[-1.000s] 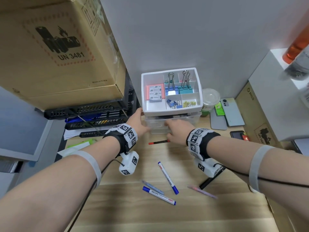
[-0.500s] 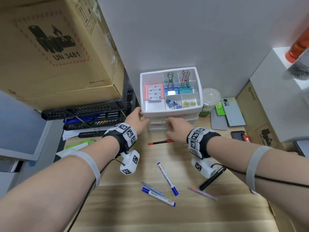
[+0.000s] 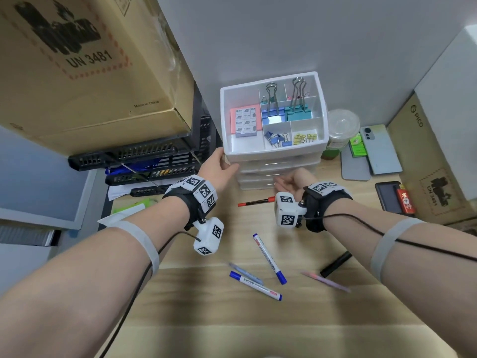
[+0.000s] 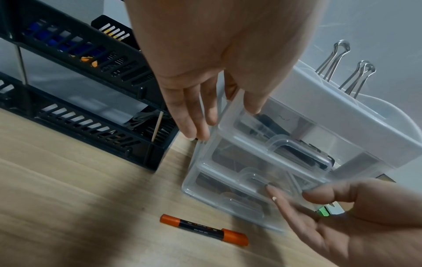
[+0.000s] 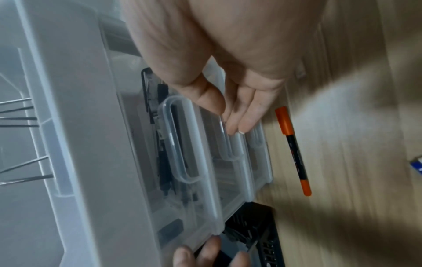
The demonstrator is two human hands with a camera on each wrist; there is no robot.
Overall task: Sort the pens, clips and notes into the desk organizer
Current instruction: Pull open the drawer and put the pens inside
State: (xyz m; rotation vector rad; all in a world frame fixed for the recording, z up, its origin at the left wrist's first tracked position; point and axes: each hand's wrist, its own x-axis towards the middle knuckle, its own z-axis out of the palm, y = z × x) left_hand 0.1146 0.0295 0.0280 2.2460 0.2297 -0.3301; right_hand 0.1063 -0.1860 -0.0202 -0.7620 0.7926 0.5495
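Left hand (image 3: 219,167) flat-fingered, bracing the organizer (image 3: 273,155) at its left corner, right hand (image 3: 291,180) palm-up with loose fingertips just touching the middle drawer handle (image 4: 253,174), pens (image 3: 269,258) loose on the desk (image 3: 232,332) in front of it. Risk: a shallow hook slips off, or a hard tug drags the light stack and spills the clips (image 3: 296,113).

R hand (image 3: 290,182) now palm-up, fingers (image 5: 244,115) at mid drawer handle (image 5: 229,155).

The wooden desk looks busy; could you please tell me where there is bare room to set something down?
Bare desk runs along the near edge, below the blue markers. A smaller patch lies between the orange pen and the markers. Crowded: beside the organizer, by black trays, cup and phones.
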